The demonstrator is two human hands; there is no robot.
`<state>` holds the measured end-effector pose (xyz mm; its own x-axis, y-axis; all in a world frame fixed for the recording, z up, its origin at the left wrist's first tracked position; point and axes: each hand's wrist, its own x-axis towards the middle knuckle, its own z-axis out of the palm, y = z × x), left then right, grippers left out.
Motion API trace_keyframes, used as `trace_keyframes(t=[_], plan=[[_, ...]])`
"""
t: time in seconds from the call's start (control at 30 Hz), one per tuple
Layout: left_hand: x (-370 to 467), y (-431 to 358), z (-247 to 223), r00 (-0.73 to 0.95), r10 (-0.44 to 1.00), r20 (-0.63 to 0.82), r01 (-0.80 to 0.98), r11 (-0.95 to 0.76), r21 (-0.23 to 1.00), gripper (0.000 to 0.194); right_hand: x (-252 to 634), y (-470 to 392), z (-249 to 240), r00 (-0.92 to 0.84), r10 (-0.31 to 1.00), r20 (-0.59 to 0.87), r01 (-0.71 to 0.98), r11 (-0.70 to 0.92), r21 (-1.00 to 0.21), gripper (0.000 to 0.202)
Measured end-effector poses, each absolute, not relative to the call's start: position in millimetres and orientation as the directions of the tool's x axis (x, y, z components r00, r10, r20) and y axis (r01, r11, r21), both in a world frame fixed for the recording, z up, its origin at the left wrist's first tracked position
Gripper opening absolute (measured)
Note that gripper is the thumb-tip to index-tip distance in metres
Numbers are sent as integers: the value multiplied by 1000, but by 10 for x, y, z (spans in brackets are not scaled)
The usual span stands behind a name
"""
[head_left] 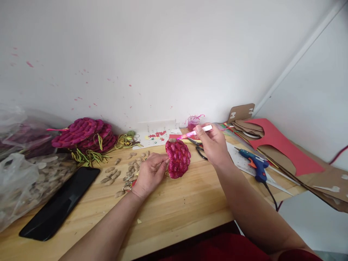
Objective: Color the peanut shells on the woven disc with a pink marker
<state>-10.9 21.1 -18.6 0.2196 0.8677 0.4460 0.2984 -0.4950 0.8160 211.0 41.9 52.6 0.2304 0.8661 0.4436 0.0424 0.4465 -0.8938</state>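
Left forearm reaches up from lower left, wrist slightly bent, back of left hand (152, 172) uppermost — thumb and fingertips pinch left edge of pink peanut piece (179, 161), which sits just right of that grip. Right forearm angles in from lower right; right hand (214, 145) raised higher, fingers closed round brush (204, 129), pink tip pointing left to piece's top edge. Loose peanuts (132, 168) beside left hand. Cup (193, 122) behind right grip — scissors (200, 149) just below it, partly hidden.
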Motion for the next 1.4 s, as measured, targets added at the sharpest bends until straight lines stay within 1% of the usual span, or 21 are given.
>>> trace_keyframes(t=[0.13, 0.2, 0.3, 0.37, 0.43, 0.57, 0.7, 0.9, 1.17, 1.27, 1.4], plan=[[-106, 181, -127, 173, 919, 355, 221, -387, 895, 20, 2134, 461, 405, 264, 857, 443, -33, 467, -883, 38], [-108, 172, -106, 185, 937, 297, 128, -322, 938, 25, 2141, 482, 389, 274, 858, 434, -59, 466, -883, 39], [-108, 176, -102, 202, 959, 200, -71, -190, 979, 32, 2128, 493, 402, 259, 871, 416, -87, 450, -889, 45], [-100, 183, -106, 200, 971, 127, -211, -84, 974, 35, 2116, 493, 410, 244, 880, 407, -102, 441, -892, 48], [-88, 189, -97, 197, 979, 57, -339, 13, 941, 38, 2112, 491, 409, 234, 885, 403, -111, 436, -893, 49], [-74, 199, -46, 184, 982, -43, -489, 130, 862, 42, 2127, 491, 398, 219, 889, 402, -136, 436, -890, 47], [-109, 213, -19, 181, 980, -84, -560, 172, 810, 37, 2131, 480, 411, 200, 893, 404, -171, 437, -883, 46], [-190, 200, 29, 205, 976, -72, -619, 186, 763, 29, 2120, 453, 444, 170, 889, 426, -202, 455, -868, 45], [-225, 163, 138, 235, 970, -54, -622, 193, 759, 33, 2123, 440, 439, 166, 907, 386, -291, 419, -860, 46], [-218, 154, 140, 239, 969, -68, -619, 206, 758, 33, 2116, 427, 429, 152, 899, 411, -274, 438, -856, 42], [-205, 148, 140, 230, 969, -95, -617, 221, 755, 32, 2111, 394, 446, 129, 858, 497, -208, 513, -833, 35]])
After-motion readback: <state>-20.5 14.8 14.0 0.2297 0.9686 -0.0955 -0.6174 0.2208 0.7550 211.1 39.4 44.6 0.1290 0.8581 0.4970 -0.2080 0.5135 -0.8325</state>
